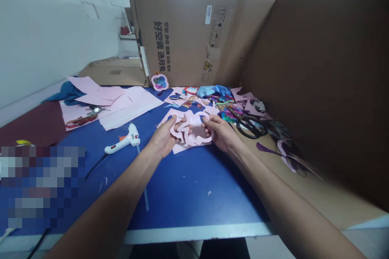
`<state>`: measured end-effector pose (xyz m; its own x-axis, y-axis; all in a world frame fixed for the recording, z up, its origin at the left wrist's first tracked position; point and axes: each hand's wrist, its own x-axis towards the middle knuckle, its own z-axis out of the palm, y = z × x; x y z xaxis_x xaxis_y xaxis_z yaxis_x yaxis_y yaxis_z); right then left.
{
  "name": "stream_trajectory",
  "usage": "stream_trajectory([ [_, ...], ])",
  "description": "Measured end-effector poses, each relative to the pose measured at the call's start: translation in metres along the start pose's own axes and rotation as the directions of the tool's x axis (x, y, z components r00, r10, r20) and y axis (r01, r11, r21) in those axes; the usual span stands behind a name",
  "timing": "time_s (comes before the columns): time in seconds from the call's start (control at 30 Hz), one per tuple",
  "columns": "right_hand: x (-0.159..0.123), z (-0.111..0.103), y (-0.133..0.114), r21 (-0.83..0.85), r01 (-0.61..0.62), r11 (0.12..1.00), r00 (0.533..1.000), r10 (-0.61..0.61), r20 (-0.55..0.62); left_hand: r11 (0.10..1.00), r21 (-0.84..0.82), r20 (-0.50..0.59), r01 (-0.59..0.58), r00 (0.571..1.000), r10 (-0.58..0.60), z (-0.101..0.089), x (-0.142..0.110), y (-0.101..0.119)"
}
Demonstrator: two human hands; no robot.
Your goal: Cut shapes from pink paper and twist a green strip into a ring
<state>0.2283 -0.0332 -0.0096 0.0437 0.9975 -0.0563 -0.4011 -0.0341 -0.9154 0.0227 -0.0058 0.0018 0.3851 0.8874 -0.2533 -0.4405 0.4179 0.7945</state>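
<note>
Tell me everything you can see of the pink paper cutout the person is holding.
The pale pink paper cutout is a flat, hollow shape: a narrow band with wavy, lobed edges around open gaps. It looks like thin card or paper, with no visible markings. It lies roughly flat, gripped at opposite sides between the fingers of the left hand and right hand. It sits over a pink sheet on a blue tabletop; whether it touches the sheet is unclear.
</note>
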Motion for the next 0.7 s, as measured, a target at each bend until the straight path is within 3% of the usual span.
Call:
stream_trajectory([
  [0.17,0.000,0.000,0.001,0.056,-0.039,0.998,0.999,0.039,0.002,0.999,0.025,-0.026,-0.031,0.999,0.032,0.003,-0.001,-0.002],
  [0.33,-0.001,-0.003,-0.003,-0.061,-0.042,0.997,0.998,0.044,0.038,0.987,0.126,-0.045,-0.098,0.994,0.104,0.003,-0.002,-0.001],
  [0.6,-0.006,-0.012,-0.021,-0.397,0.158,0.904,0.983,-0.104,0.154,0.952,0.284,0.052,-0.110,0.994,0.100,0.005,-0.009,-0.002],
  [0.7,-0.006,-0.015,-0.026,-0.466,0.222,0.856,0.968,-0.135,0.212,0.913,0.370,0.065,-0.170,0.985,0.157,0.006,-0.010,-0.002],
])
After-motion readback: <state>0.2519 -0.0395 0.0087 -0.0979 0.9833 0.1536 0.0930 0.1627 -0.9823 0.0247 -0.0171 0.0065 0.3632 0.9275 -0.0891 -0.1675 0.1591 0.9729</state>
